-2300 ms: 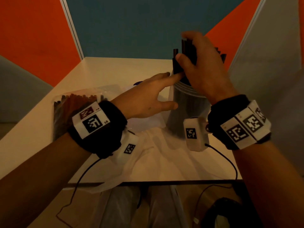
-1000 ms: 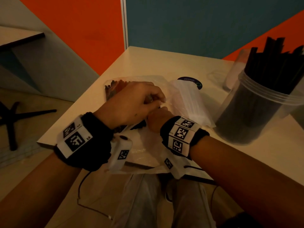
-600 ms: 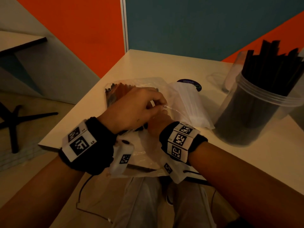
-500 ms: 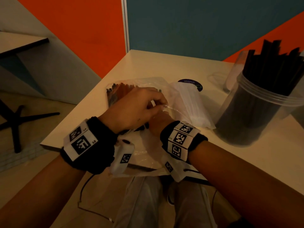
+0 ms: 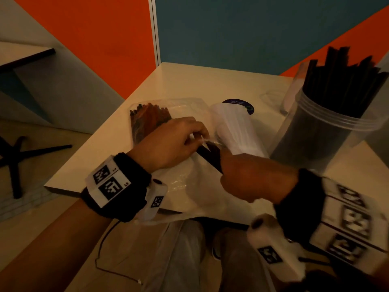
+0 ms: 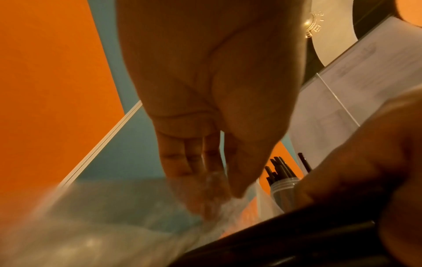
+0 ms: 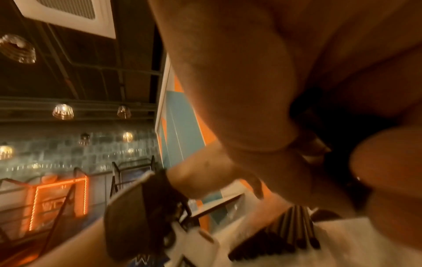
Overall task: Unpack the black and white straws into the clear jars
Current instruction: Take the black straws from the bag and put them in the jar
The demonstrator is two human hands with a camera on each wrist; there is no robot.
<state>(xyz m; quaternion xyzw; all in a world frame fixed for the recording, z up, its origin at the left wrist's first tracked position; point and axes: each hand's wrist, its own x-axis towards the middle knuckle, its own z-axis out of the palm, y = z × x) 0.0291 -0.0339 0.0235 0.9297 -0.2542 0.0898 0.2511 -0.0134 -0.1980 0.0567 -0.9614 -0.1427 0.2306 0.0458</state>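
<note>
In the head view my left hand (image 5: 200, 138) pinches the open edge of a clear plastic bag (image 5: 185, 186) lying on the table. My right hand (image 5: 226, 165) grips a bundle of black straws (image 5: 208, 155) that sticks partly out of the bag's mouth. The left wrist view shows my left fingers (image 6: 194, 162) on the bag film (image 6: 114, 225), with the black straws (image 6: 285, 240) below. A clear jar (image 5: 315, 140) packed with black straws stands at the right. A pack of white straws (image 5: 235, 127) lies behind my hands.
A second bag of dark and brownish straws (image 5: 149, 119) lies at the far left of the table (image 5: 189, 81). Another clear jar (image 5: 293, 91) stands behind the full one, with a dark round lid (image 5: 242, 103) nearby. Orange and blue partition walls close the back.
My right hand has drawn back toward me, pulling a bundle of black straws out of the bag. The left hand keeps its pinch on the bag's mouth.
</note>
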